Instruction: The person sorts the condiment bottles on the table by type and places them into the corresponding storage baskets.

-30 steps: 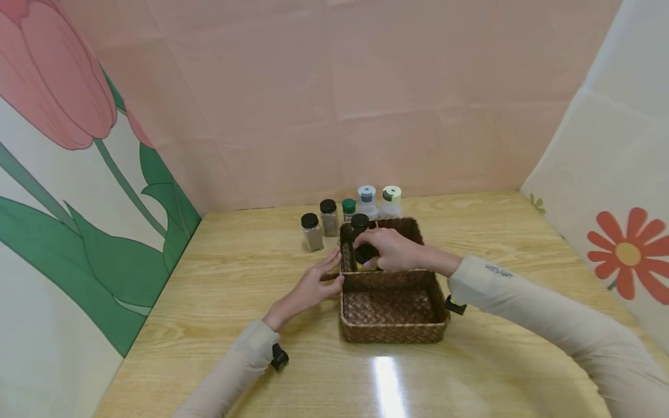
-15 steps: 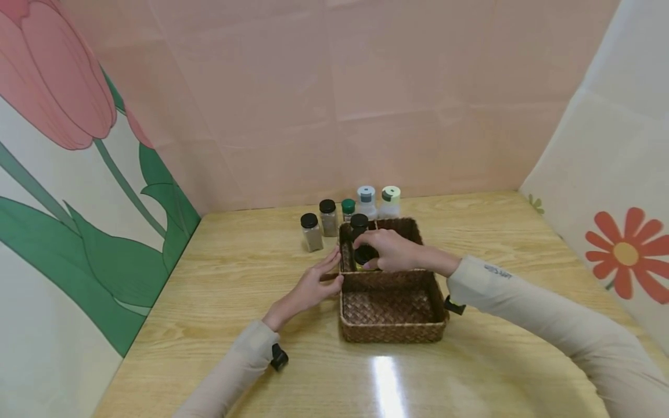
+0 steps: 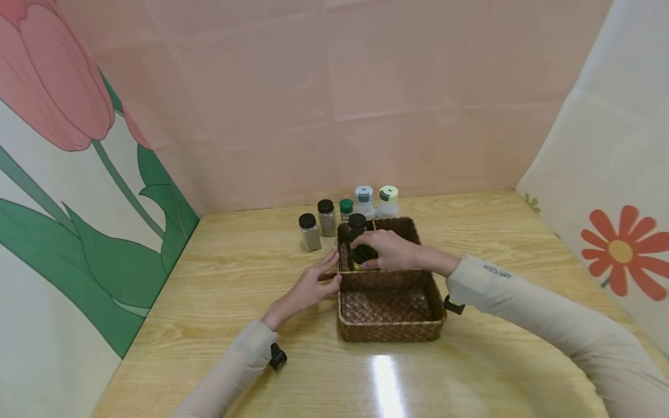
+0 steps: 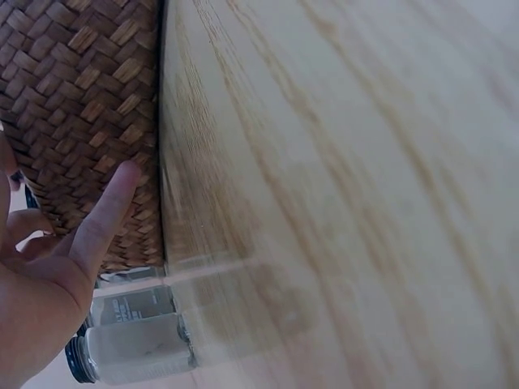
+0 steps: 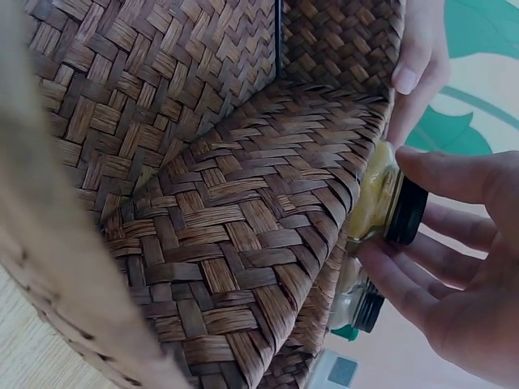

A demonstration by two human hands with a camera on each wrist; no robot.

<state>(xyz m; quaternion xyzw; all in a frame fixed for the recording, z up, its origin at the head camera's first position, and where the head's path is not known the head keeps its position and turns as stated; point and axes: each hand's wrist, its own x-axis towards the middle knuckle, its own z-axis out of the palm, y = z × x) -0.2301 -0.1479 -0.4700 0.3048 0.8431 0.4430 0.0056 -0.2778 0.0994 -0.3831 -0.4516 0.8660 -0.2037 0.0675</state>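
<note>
Clearly pinched in right hand [image 3: 393, 251]: black-lidded jar [image 5: 379, 194], base seemingly inside basket [image 3: 405, 225].

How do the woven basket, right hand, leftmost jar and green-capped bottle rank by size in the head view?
1. Woven basket
2. Right hand
3. Leftmost jar
4. Green-capped bottle, judged by its visible part

From here I cannot read a single word: the dark lettering [image 3: 496, 271] on the right sleeve [image 3: 549, 318] is too blurred, and the print on a clear jar [image 4: 134, 308] toward the surface's [image 3: 235, 273] far edge is too faint.
</note>
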